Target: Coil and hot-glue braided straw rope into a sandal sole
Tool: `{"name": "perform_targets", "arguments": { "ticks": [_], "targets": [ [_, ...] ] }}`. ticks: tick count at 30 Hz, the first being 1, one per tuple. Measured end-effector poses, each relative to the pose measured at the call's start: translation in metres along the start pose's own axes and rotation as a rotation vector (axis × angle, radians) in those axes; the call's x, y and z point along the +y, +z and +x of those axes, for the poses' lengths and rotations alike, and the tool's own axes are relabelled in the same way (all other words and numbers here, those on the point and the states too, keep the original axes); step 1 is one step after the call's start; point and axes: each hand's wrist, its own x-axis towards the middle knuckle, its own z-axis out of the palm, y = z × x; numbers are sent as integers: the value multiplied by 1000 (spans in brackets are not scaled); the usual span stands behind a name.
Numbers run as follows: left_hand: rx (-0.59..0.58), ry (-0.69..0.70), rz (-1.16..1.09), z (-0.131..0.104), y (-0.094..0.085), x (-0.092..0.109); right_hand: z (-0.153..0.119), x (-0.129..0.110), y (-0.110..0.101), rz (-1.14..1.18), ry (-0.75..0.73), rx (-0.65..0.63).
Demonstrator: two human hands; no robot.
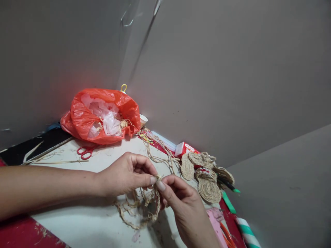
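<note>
My left hand (131,172) comes in from the left, its thumb and forefinger closed on a tan straw braid (156,206). Close against it, my right hand (181,199) pinches the same braid at its upper end, the two thumb tips almost meeting. Below the fingers the braid hangs in loops over the pale board (85,210), with loose frayed strands about it. The other fingers of both hands are curled, and part of the braid is hidden behind them.
Behind my hands stands an open red plastic bag (82,127) holding white plastic and straw scraps. Red-handled scissors (86,152) lie before it. Woven straw soles (209,186), a red-and-white box (184,148) and loose cords (157,159) are at right. Grey walls (219,69) enclose the corner.
</note>
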Motion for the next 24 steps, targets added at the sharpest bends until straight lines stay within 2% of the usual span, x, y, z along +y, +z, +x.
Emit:
{"name": "perform_targets", "arguments": {
  "ticks": [5,11,18,24],
  "targets": [
    [3,-2,-20,-1,1,0,0,-2,6,40,6,40],
    [16,-42,-17,-2,1,2,-4,-7,8,-98,-4,-5],
    [-42,-23,113,-1,-2,5,-4,-8,10,-206,-50,10],
    [-5,-70,217,-1,-2,6,-7,-7,14,-195,-42,-13]
  ]
}}
